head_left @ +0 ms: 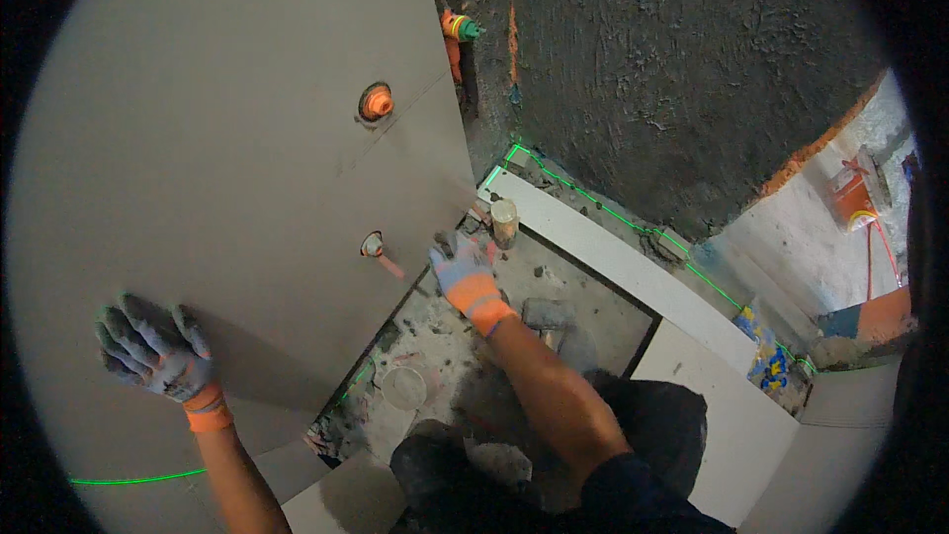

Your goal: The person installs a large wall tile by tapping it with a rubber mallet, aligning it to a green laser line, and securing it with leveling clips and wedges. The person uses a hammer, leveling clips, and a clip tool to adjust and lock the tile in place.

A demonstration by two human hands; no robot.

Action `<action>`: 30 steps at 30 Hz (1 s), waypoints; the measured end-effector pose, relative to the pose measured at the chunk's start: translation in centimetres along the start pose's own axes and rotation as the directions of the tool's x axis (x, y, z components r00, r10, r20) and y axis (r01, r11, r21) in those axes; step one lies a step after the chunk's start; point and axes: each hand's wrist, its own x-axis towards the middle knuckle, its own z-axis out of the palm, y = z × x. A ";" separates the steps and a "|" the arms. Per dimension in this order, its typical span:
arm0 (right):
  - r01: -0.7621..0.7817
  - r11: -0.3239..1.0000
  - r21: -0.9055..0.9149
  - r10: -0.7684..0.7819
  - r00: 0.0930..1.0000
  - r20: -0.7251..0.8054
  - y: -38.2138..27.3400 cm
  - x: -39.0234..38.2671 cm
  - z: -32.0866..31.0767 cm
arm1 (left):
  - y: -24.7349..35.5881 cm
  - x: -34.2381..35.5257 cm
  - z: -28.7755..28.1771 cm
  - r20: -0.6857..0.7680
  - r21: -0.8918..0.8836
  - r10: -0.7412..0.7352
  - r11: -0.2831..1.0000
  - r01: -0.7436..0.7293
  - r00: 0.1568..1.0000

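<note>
While the big grey wall tile (pixel 227 138) stands upright against the wall, the left hand (pixel 158 351) lies flat on its face, gloved fingers spread. The right hand (pixel 465 277) grips its lower right edge; whether those fingers curl round it is hard to tell. This looks like seating the tile. The next move likely calls for even pressure, keeping the orange pipe stubs (pixel 376 101) centred in their holes and the edge true to the green laser line (pixel 613 218).

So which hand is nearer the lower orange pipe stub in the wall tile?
The right hand. It is just right of the lower pipe stub, at the tile's edge. The left hand is pressed flat on the tile, far to the lower left.
</note>
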 end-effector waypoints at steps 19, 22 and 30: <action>0.433 0.864 0.258 -0.504 0.738 0.449 -0.2 -3.6 -4.1 | 17.7 9.8 0.3 0.132 -0.369 0.686 0.704 -0.607 0.715; 0.472 0.831 0.295 -0.556 0.670 0.492 -0.1 -4.4 -4.2 | 17.8 11.4 1.7 0.160 -0.312 0.735 0.671 -0.673 0.659; 0.431 0.835 0.342 -0.550 0.622 0.557 1.7 -4.3 -5.1 | 18.1 13.3 3.8 0.201 -0.346 0.803 0.594 -0.727 0.561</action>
